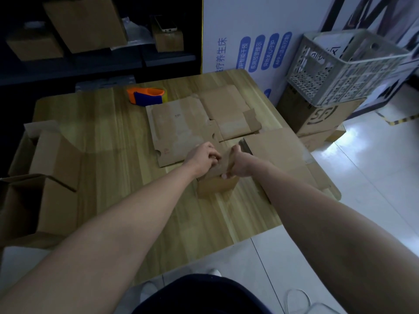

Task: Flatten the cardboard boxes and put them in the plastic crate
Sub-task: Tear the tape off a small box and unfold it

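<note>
— Spotting the small box (217,185) yet?

— Looking at it now. Sitting on the tabletop (108,137), not yet flattened, with its top flaps up.

— And checking the hands?

— Gripping it with both. Curling the fingers of the left hand (203,156) over the far left part of the small box's top and pinching the cardboard there. Wrapping the right hand (240,164) round a raised flap on the small box's right side, clamping it between thumb and fingers.

— Seeing anything flattened already?

— Lying just beyond the small box, right by the left hand: a flattened box (179,130). Lying farther beyond the small box and slightly right: a second flattened box (229,109), overlapping the first. Lying just right of the small box, partly under the right forearm: a third flat sheet (276,146).

— Finding the crate (344,69)?

— Sitting off the tabletop, far beyond and to the right of the small box, well apart from it. Perching on a brown carton (322,114) on the floor. Holding something pale inside, too unclear for naming.

— Noticing anything else?

— Resting well beyond the small box and to its left: an orange and blue tape dispenser (147,96). Standing far left of the small box, at the tabletop's edge: two open boxes (52,155). Sitting on a dark shelf (167,58) far beyond and left of the small box: more boxes, with a phone (165,23) lying on one.
</note>
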{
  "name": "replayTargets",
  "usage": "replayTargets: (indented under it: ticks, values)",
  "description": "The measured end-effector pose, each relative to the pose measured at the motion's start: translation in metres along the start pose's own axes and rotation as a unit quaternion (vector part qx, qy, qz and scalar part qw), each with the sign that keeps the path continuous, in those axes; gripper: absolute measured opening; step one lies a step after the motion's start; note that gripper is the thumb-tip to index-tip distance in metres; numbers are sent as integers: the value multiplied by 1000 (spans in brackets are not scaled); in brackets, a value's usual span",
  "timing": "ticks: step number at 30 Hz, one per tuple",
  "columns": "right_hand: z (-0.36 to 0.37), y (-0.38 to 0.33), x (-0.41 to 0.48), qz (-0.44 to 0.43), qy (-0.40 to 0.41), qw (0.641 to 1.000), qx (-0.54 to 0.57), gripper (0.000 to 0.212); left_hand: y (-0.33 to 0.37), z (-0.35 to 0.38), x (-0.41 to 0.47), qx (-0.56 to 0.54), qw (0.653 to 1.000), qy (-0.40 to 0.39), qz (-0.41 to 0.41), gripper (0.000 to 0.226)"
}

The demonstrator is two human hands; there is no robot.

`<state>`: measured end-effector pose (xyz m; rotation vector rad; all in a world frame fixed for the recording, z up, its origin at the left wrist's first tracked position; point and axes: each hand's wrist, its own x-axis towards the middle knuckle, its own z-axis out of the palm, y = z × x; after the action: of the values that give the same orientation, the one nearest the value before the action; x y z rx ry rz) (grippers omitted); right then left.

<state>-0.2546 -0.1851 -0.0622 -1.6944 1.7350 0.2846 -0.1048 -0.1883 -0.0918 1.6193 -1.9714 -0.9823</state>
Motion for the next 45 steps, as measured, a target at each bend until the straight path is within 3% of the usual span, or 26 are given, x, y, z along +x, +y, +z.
replayTargets:
  ticks: [3,8,13,16,19,21,24,27,31,34,45]
  values:
    - [0,2,0,7,3,1000,22,115,1,1,1,14,1000,11,11,8]
    - [1,2,2,1,-1,1000,17,110,3,2,2,80,996,-4,26,17]
    - [-2,1,3,1,-4,1000,20,109,-7,-16,-10,-164,985,1,-46,22]
    - [-6,0,4,5,-7,1000,26,107,-15,-25,-17,-344,933,36,-101,28]
    - [-4,-4,5,16,-5,1000,6,107,-26,-30,-23,-562,796,78,-212,33]
    - [1,-11,4,10,19,998,-57,112,-29,-31,-27,-597,761,84,-238,36]
    - [13,-34,4,-88,93,968,-218,128,-16,-32,-27,-595,767,68,-231,38]
    - [22,-57,9,-178,85,944,-263,128,-2,-40,-25,-608,761,39,-224,36]
    - [16,-58,9,-203,99,963,-147,109,-9,-49,-27,-634,726,93,-250,37]
    - [19,-59,8,-210,109,967,-96,109,-16,-49,-24,-619,715,176,-273,35]
    - [36,-67,5,-214,116,970,20,113,-38,-53,-14,-478,774,277,-310,30]
